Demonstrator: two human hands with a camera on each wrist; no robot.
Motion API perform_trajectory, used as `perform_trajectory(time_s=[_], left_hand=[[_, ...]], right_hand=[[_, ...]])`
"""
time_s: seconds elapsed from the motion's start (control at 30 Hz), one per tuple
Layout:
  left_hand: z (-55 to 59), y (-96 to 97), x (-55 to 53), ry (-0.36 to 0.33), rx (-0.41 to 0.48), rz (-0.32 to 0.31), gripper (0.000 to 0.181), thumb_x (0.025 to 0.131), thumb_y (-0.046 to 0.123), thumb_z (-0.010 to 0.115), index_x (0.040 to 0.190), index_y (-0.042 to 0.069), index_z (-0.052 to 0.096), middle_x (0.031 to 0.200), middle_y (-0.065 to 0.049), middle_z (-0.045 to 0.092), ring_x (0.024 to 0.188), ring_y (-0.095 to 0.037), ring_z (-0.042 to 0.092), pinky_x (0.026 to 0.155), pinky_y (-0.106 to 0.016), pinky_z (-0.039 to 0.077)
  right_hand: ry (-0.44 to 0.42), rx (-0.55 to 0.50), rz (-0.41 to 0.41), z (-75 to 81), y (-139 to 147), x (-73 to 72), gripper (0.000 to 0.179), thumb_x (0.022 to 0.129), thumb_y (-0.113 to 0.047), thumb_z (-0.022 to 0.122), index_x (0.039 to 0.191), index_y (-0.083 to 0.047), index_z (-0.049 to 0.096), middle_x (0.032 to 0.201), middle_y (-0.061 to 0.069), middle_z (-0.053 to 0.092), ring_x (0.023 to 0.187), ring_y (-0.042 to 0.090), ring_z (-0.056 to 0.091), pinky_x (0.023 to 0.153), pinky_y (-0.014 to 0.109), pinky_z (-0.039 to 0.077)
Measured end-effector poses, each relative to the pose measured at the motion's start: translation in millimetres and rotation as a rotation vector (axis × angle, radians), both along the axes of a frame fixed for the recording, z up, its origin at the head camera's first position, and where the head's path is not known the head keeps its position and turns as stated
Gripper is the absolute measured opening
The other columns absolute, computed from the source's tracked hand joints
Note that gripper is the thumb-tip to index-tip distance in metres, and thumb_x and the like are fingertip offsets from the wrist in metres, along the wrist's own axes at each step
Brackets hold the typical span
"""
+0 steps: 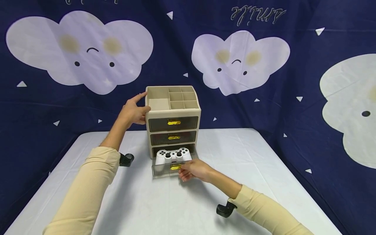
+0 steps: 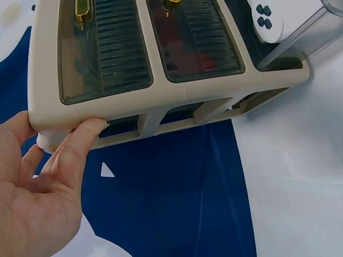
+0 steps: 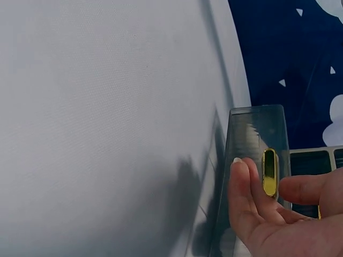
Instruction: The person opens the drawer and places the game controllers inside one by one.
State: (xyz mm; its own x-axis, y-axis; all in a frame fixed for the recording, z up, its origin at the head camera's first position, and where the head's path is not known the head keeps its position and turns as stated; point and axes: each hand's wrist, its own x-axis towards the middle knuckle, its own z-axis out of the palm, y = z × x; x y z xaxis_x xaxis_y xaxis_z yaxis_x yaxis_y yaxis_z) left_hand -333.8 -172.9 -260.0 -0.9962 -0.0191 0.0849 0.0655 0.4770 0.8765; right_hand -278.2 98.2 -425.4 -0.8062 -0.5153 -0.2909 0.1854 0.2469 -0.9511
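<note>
A cream desktop drawer organizer [image 1: 174, 113] stands on the table, with smoky see-through drawers and gold handles. My left hand [image 1: 132, 111] holds its upper left corner, thumb near the top front edge, other fingers along the side. The bottom drawer [image 1: 161, 170] is pulled out, and a white game controller [image 1: 173, 156] lies inside it. At that drawer's front my right hand [image 1: 196, 169] pinches the gold handle [image 3: 269, 172], thumb on one side and fingers on the other. In the left wrist view, fingertips [image 2: 96, 124] rest against the organizer's side frame.
Above the open drawer, the middle drawer [image 1: 160, 138] and top drawer [image 1: 158, 124] are closed. The organizer's top has several compartments [image 1: 176, 96]. A white cloth covers the table [image 1: 164, 205]; a dark blue curtain [image 1: 173, 55] with clouds hangs behind.
</note>
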Motion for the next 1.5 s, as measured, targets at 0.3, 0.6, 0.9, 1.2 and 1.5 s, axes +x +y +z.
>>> perform_trajectory(time_s=[0.3, 0.6, 0.9, 1.2, 1.5], left_hand=[[1.0, 0.6, -0.8, -0.014, 0.006, 0.01, 0.074, 0.102, 0.017, 0.056, 0.163, 0.036, 0.02, 0.136, -0.03, 0.058, 0.099, -0.034, 0.074, 0.088, -0.049, 0.061], [2.7, 1.7, -1.2, -0.011, 0.006, 0.002, 0.074, 0.102, 0.017, 0.056, 0.163, 0.036, 0.019, 0.135, -0.03, 0.059, 0.099, -0.034, 0.075, 0.088, -0.048, 0.061], [2.9, 1.3, -0.6, -0.016, 0.004, 0.01, 0.074, 0.102, 0.017, 0.056, 0.163, 0.037, 0.019, 0.139, -0.029, 0.056, 0.102, -0.036, 0.074, 0.089, -0.049, 0.061], [1.0, -1.4, 0.2, -0.015, 0.026, 0.003, 0.074, 0.102, 0.016, 0.055, 0.163, 0.036, 0.018, 0.143, -0.031, 0.052, 0.106, -0.041, 0.072, 0.089, -0.05, 0.06], [-0.6, 0.6, 0.0, -0.017, 0.026, -0.005, 0.075, 0.103, 0.016, 0.056, 0.163, 0.037, 0.018, 0.143, -0.031, 0.052, 0.108, -0.041, 0.071, 0.09, -0.05, 0.06]], right_hand=[[0.032, 0.026, -0.063, -5.2, -6.8, -11.2, 0.033, 0.104, -0.01, 0.05, 0.107, 0.019, 0.065, 0.078, 0.008, 0.07, 0.066, 0.011, 0.067, 0.07, 0.028, 0.062], [0.068, 0.033, -0.16, -8.3, -12.3, -26.9, 0.03, 0.104, -0.006, 0.048, 0.105, 0.017, 0.067, 0.083, 0.012, 0.071, 0.066, 0.012, 0.066, 0.066, 0.028, 0.062], [0.078, 0.022, -0.168, -6.7, -14.3, -29.6, 0.03, 0.104, -0.006, 0.049, 0.103, 0.018, 0.067, 0.08, 0.012, 0.07, 0.064, 0.012, 0.066, 0.064, 0.026, 0.061], [0.083, 0.008, -0.185, -9.2, -17.6, -34.6, 0.032, 0.104, -0.008, 0.05, 0.106, 0.019, 0.066, 0.078, 0.009, 0.069, 0.065, 0.012, 0.066, 0.065, 0.027, 0.061], [0.095, -0.015, -0.212, -15.2, -22.6, -41.1, 0.032, 0.105, -0.008, 0.049, 0.107, 0.019, 0.066, 0.077, 0.008, 0.069, 0.064, 0.012, 0.065, 0.065, 0.025, 0.061]])
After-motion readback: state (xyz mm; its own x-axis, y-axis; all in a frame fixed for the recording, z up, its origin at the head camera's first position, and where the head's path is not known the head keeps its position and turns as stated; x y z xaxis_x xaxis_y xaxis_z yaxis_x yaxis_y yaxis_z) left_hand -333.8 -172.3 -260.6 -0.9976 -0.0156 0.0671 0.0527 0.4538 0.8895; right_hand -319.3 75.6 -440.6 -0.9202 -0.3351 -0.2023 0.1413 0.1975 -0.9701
